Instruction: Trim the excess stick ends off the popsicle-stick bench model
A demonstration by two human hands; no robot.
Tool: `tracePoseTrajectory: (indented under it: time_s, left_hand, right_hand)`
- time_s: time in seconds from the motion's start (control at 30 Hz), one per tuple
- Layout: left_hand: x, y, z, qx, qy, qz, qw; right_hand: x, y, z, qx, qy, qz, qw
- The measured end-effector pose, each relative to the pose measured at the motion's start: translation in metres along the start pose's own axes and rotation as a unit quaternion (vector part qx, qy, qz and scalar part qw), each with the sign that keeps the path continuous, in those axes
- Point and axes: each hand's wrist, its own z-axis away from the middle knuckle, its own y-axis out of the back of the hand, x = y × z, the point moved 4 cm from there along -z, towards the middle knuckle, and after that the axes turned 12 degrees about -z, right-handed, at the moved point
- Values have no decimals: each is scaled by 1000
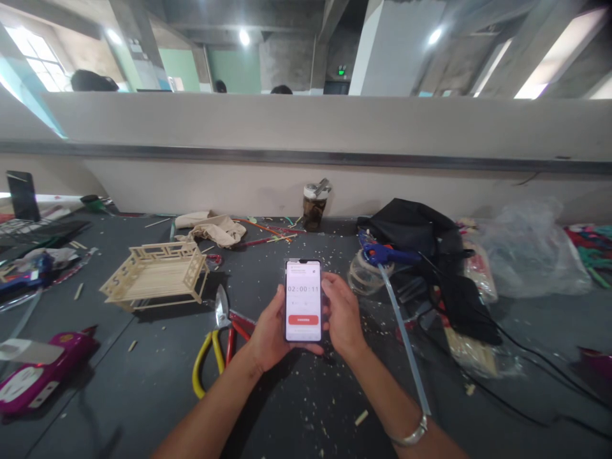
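Note:
Above the dark tabletop, a smartphone [303, 306] is held upright between both hands, its lit screen reading 02:00:11 over a red button. My left hand [273, 328] wraps the phone's left edge and lower back, thumb along the side. Around the right edge curl the fingers of my right hand [343, 312]. Just left of my left wrist lie scissors with yellow handles [203, 366] and a red-handled tool [234, 335]. Farther left stands a small bed-shaped frame of pale wooden sticks [157, 274].
A blue glue gun [389, 255] with a clear glue stick rests at right by a tape roll [358, 274], a black bag [415, 223] and black cables. A lidded cup [314, 207] and cloth gloves [217, 229] sit at the back. A magenta device [48, 370] lies left.

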Motion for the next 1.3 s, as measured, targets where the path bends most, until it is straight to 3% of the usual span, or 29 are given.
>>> tracePoseTrajectory:
  time_s: [1.13, 1.3]
  left_hand:
    - [0, 0, 0, -5, 3, 3, 1000]
    - [0, -1, 0, -30, -7, 11, 999]
  right_hand:
    - [0, 0, -1, -5, -3, -8, 1000]
    - [1, 1, -2, -7, -4, -7, 1000]
